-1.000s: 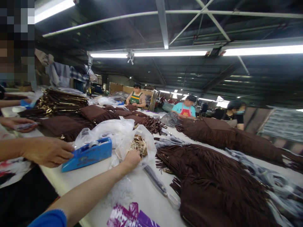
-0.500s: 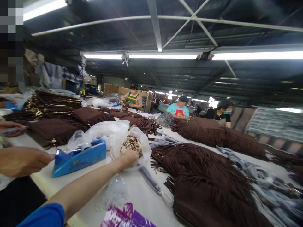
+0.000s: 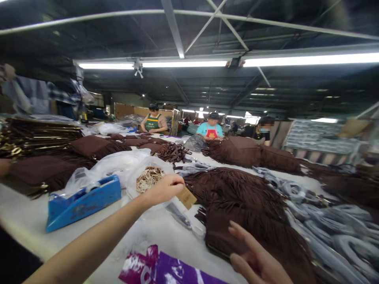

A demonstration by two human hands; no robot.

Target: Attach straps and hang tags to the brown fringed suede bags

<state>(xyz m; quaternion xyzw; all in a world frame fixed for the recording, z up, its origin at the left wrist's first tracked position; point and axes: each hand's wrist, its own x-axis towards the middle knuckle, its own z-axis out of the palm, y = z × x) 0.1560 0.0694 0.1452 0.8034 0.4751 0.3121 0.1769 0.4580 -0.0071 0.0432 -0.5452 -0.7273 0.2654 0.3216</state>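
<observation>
My left hand (image 3: 166, 188) is closed on a tan card hang tag (image 3: 187, 197), just right of an open clear plastic bag (image 3: 130, 185). Inside that bag lies a bundle of off-white strings (image 3: 149, 178). My right hand (image 3: 256, 254), fingers apart and holding nothing, hovers over the near end of a dark brown fringed bag (image 3: 227, 232). More brown fringed pieces (image 3: 231, 183) lie behind it. Below my left hand, a grey wrapped strip (image 3: 179, 216) rests on the white table (image 3: 174, 244).
A blue tape dispenser (image 3: 84, 203) stands at left. Purple plastic packaging (image 3: 177, 268) lies at the near edge. Grey wrapped straps (image 3: 331, 225) cover the right side. Several people work beyond the table, and a blurred hand (image 3: 4, 167) shows at the left edge.
My left hand has come out of the clear bag with the hang tag. My right hand has entered view at lower right. Another person's hand by the tape dispenser has gone from there.
</observation>
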